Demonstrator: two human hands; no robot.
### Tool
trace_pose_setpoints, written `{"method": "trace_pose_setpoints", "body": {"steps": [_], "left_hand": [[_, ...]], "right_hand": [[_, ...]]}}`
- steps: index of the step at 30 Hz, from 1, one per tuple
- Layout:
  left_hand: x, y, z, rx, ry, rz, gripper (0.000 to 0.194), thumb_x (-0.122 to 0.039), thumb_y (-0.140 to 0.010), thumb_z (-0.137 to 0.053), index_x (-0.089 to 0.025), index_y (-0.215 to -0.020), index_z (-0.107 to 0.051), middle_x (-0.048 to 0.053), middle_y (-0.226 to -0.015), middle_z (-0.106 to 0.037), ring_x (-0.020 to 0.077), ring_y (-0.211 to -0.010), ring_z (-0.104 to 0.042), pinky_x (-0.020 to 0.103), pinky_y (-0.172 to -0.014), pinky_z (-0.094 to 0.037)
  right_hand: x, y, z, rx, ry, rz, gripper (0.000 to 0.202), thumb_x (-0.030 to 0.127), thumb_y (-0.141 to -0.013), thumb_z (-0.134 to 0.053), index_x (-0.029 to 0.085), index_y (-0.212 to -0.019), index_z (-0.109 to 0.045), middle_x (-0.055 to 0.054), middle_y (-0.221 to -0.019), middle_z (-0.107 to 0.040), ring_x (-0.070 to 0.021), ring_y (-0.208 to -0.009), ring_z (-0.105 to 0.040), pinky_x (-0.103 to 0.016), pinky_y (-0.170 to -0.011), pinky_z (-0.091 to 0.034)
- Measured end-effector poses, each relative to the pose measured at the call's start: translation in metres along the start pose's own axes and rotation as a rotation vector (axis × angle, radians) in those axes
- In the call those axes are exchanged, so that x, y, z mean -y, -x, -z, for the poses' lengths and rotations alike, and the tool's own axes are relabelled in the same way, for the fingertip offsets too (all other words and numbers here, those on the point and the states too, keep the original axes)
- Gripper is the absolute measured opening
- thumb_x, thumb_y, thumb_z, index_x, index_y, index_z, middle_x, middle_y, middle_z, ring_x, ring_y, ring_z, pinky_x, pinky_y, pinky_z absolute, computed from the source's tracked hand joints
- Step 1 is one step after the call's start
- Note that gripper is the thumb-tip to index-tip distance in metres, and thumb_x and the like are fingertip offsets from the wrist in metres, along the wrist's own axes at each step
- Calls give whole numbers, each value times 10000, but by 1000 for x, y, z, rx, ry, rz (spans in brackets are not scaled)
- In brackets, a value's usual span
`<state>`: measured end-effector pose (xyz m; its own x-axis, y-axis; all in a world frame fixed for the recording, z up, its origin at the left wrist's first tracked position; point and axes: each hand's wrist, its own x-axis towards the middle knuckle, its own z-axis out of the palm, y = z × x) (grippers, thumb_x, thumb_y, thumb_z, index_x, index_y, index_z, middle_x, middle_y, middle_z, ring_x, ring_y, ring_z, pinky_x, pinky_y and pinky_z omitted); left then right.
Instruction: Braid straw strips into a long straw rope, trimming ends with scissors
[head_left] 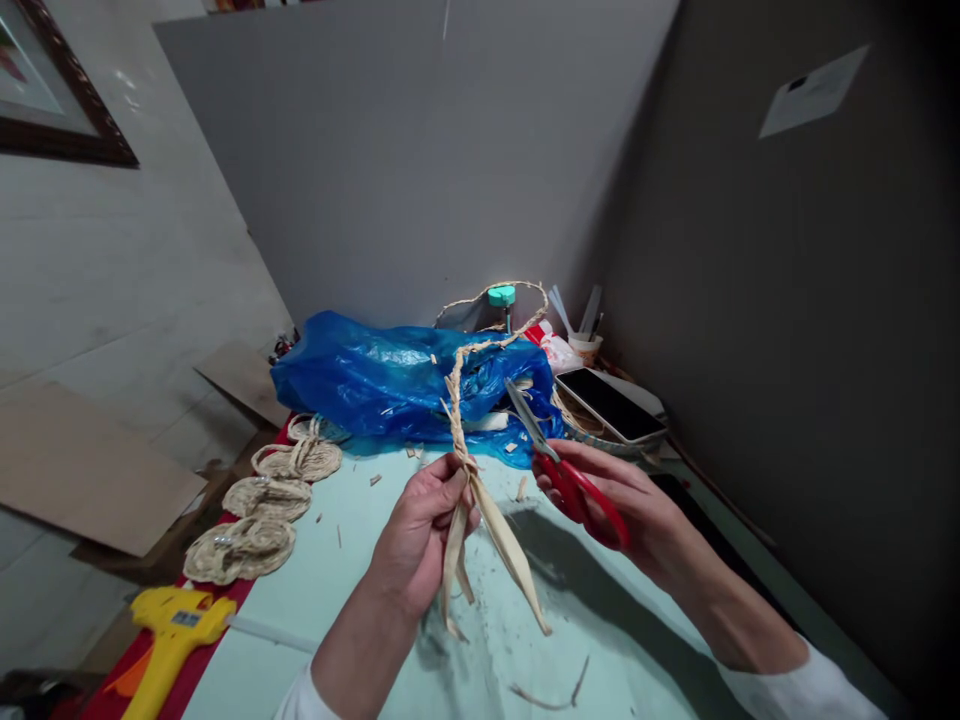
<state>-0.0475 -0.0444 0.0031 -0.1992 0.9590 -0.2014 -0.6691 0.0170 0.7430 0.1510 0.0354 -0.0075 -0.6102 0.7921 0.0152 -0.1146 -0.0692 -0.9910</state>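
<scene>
braid (457,425): rough, matt fibre | bag (367,362): glossy plastic (crinkled) | scissor blades (534,424): metal

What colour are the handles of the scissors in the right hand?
The scissors handles are red, as the head view shows best.

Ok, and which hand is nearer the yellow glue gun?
Left. The left hand, pinching the braided cord, is to the right of the yellow glue gun; the right hand, holding red-handled scissors, is further right.
</scene>
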Motion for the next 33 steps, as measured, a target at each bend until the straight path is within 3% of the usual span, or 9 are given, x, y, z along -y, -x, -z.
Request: {"method": "trace_pose_setpoints", "body": {"steps": [5, 10, 13, 17, 22, 33], "left_hand": [[-2, 2, -1, 29, 74, 59, 301, -131, -559, -838, -131, -790, -645, -30, -611, -557, 44, -519, -513, 112, -491, -430], [-2, 4, -3, 17, 66, 73, 326, -133, -545, -845, -137, -798, -639, -30, -638, -592, 36, -487, -507, 120, -479, -439], [1, 5, -5, 47, 46, 96, 290, -105, -577, -822, -142, -794, -633, -28, -649, -614, 34, -484, -528, 113, -478, -439], [7, 6, -7, 121, 17, 160, 265, -98, -613, -800, -132, -831, -653, 32, -737, -691, 84, -580, -628, 135, -536, -493], [13, 6, -8, 119, -3, 182, 310, -141, -613, -825, -139, -869, -649, 20, -709, -700, 100, -567, -650, 158, -562, -523], [13, 7, -11, 105, -32, 178, 322, -110, -583, -832, -141, -854, -661, 15, -715, -710, 87, -543, -642, 154, -559, -520]], "right_hand": [[-12, -1, -12, 97, 183, 98, 675, 359, -717, -769, 270, -1333, -507, -96, -1189, -623, -235, -1010, -623, -340, -802, -533], [-14, 1, -20, 56, 690, 450, 484, 318, -736, -762, 221, -1169, -570, -70, -1021, -604, -203, -898, -571, -329, -781, -487], [-12, 1, -21, 62, 845, 588, 399, 300, -765, -739, 201, -1108, -559, -51, -911, -584, -190, -818, -531, -311, -709, -453], [-17, -1, -21, 20, 895, 683, 284, 235, -831, -650, 193, -1090, -542, -49, -864, -566, -183, -779, -497, -304, -680, -419], [-21, -2, -22, -22, 911, 727, 265, 122, -803, -591, 189, -1056, -548, -39, -821, -542, -175, -741, -473, -294, -655, -397], [-30, -5, -19, -51, 938, 814, 267, 143, -793, -597, 178, -1054, -557, -44, -796, -592, -162, -685, -472, -278, -618, -377]]}}
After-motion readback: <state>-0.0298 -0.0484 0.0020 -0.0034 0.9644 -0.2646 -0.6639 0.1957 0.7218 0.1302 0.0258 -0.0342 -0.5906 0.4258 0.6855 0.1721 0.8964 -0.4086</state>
